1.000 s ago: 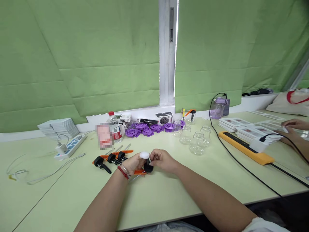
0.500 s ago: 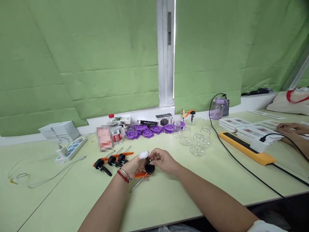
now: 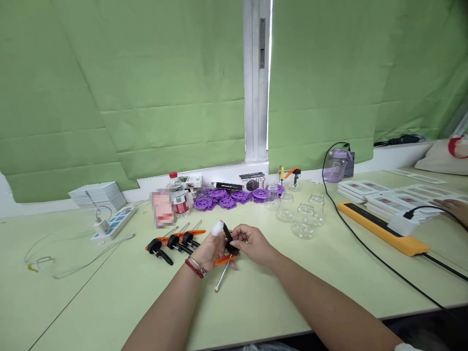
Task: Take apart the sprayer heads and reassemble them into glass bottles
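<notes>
Over the front middle of the table, my left hand (image 3: 210,251) is closed around a black cap assembly (image 3: 232,247) with an orange arm and a thin metal rod. The rod slants down toward me. A white covering wraps the thumb of that hand. My right hand (image 3: 254,244) pinches the assembly from the right, at its black upper part; the exact contact is partly hidden by the fingers. Just left of my hands lie three similar assemblies (image 3: 173,243), each with a black round cap, orange arm and metal rod.
Several clear glass jars (image 3: 302,229) stand right of centre, behind them another assembly on a jar (image 3: 295,180). Purple round parts (image 3: 226,201) and a water bottle (image 3: 180,197) are behind. A yellow power strip (image 3: 382,229) with black cables and a co-worker's hand (image 3: 453,207) are right.
The assembly has turned in my hands, so its rod points more steeply down and its black upper part shows more. The view has shifted slightly left. The co-worker's hands have moved rightward.
</notes>
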Motion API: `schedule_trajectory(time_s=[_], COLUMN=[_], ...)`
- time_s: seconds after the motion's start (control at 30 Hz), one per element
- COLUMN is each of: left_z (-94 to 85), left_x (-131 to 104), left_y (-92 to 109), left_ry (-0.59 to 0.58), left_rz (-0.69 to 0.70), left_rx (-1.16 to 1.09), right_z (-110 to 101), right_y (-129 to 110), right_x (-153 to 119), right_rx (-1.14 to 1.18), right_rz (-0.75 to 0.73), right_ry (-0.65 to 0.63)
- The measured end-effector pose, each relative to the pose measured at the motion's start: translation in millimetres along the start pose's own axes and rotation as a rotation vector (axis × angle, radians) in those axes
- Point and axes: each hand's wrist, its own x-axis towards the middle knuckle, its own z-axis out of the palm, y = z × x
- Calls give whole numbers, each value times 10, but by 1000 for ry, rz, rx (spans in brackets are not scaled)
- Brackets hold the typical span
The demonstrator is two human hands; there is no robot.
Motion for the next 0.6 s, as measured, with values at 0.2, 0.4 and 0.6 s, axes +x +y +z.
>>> schedule_trajectory(time_s=[0.2,0.4,0.6], left_z=[51,131,76], left_x=[46,65,82], left_y=[-82,-92,-119], left_ry=[88,278,475], left_rz=[180,439,614], left_rx=[41,305,578], right_z=[4,-42,-101], right_y=[-24,-94,-47], right_x=[-4,-21,-23], right_rx=[90,92,141], right_rz=[-29,-60,-40], right_ry=[-36,-57,-93])
